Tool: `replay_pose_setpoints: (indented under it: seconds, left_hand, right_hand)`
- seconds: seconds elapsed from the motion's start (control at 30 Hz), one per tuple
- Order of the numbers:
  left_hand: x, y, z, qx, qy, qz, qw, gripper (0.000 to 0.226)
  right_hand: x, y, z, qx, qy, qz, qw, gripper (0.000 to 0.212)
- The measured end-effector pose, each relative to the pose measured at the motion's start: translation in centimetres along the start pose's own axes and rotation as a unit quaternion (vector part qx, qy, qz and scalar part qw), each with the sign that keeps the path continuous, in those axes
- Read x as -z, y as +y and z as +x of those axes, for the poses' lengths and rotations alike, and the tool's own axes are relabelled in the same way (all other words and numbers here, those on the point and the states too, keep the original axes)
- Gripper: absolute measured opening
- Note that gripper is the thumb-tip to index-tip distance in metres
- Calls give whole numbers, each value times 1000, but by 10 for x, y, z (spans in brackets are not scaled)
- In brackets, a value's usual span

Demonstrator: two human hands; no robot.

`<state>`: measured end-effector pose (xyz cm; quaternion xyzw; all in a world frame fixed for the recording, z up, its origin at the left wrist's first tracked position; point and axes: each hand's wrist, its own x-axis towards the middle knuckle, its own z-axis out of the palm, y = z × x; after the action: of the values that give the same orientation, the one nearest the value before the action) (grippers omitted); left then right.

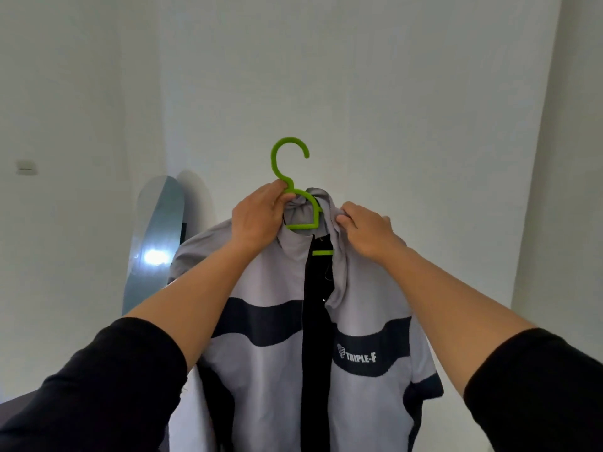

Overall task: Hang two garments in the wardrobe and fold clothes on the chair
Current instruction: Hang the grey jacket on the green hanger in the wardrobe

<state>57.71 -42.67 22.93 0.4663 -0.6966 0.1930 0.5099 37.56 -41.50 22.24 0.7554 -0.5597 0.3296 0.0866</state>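
Sleeves (98,380), black, frame both forearms. Jacket (277,370), grey with dark band, hangs on green hanger (288,164), held up before white wall (359,76). Left hand (257,220) fingers pinch hanger neck; right hand (368,231) fingers pinch collar (329,207).

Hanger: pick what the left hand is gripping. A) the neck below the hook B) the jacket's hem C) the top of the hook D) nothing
A: the left hand pinches the green hanger at its neck, below the free hook, while the right hand grips the jacket collar.
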Motion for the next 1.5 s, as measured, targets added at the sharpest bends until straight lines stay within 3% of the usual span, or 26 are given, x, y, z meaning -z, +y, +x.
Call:
replay_pose_setpoints:
  seconds: [0.1, 0.3, 0.5, 0.67, 0.97, 1.17, 1.27, 1.4, 1.5]
  left_hand:
    - [-1, 1, -3, -7, 0, -9, 1000, 30]
    - [-10, 11, -4, -28, -33, -20, 999, 31]
    - [3, 3, -5, -39, -105, -57, 992, 36]
    - [13, -15, -11, -15, -126, 1, 992, 33]
    - [8, 12, -24, 18, -91, -39, 995, 30]
    - [14, 25, -33, -26, -92, -32, 995, 34]
    - [18, 31, -38, -51, -89, -38, 994, 42]
    - [20, 29, -41, -51, -104, -36, 993, 30]
    - [23, 28, -40, -40, -102, -24, 994, 27]
  right_hand:
    - [1, 1, -3, 20, 3, 58, 998, 25]
    - [7, -15, -5, 43, -32, 34, 998, 29]
    - [19, -7, -8, 19, 22, 16, 999, 22]
    - [32, 7, -11, 9, 33, 61, 998, 36]
    - [34, -14, -15, 4, 41, 76, 996, 40]
    - [49, -24, -21, -52, -38, 250, 966, 32]
    - [54, -19, -27, -78, -36, 210, 974, 33]
    - [47, -21, -33, -78, -22, 233, 969, 19]
    - [46, -21, -44, -78, 21, 197, 977, 25]
